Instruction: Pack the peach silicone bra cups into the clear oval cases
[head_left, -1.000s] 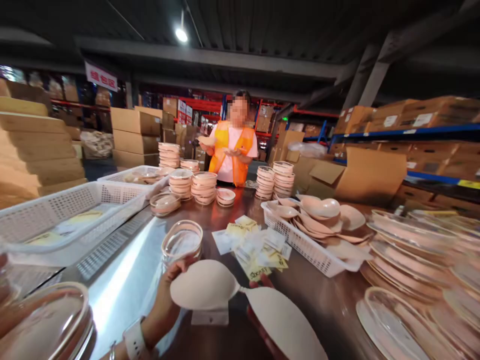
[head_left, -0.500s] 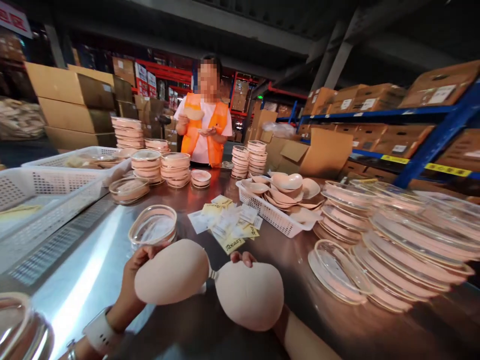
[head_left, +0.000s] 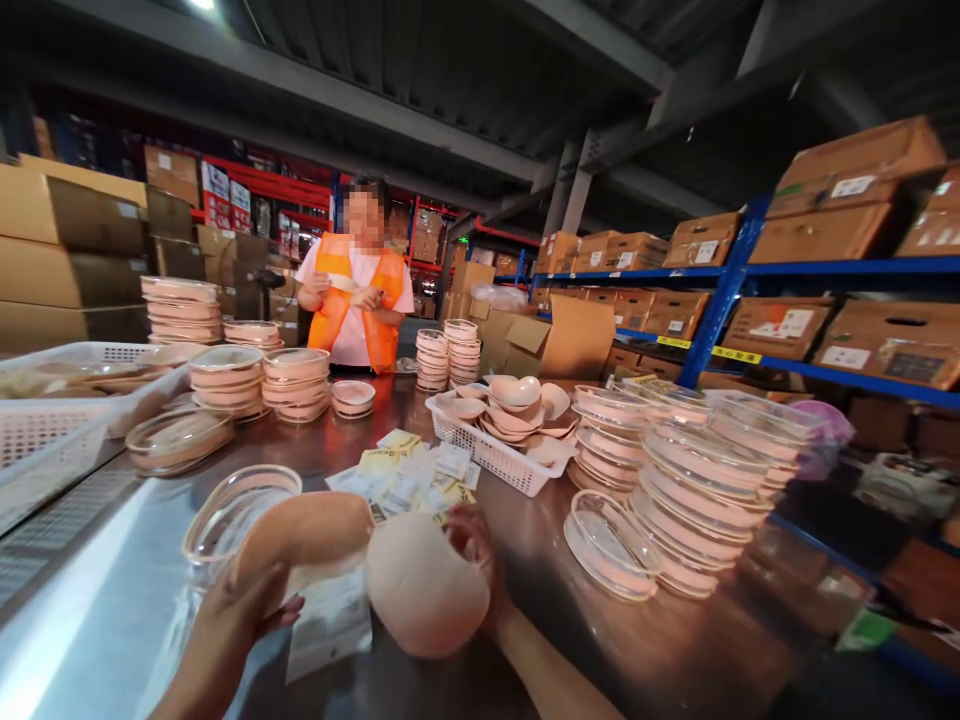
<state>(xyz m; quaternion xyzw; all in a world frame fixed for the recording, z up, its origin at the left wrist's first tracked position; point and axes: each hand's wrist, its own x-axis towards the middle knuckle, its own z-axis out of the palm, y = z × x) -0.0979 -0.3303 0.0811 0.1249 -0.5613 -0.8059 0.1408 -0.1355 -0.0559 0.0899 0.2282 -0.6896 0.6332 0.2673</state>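
Note:
Between my hands is a beige stick-on bra (head_left: 426,590), its two cups side by side. My left hand (head_left: 244,610) grips the outer end of the left cup, which is tilted. The right cup is gripped at its upper edge by my right hand (head_left: 478,550), fingers partly behind it. Under the left cup lies a small clear packet (head_left: 330,622) with white contents. Just past my left hand is a clear plastic case (head_left: 236,515). A loose pile of white and yellow printed packets (head_left: 409,475) lies beyond the cups.
A white basket (head_left: 499,462) heaped with beige cups stands ahead. Stacks of clear cases with pink contents (head_left: 697,500) rise at right, others at back left. White crates (head_left: 52,440) line the left. Opposite stands a person in an orange vest (head_left: 352,310). Shelves with cartons (head_left: 780,335) are behind.
My view has swung to the right. The left cup has tipped over from facing me, and both hands have turned with the bra still held. The small packet beneath now shows more.

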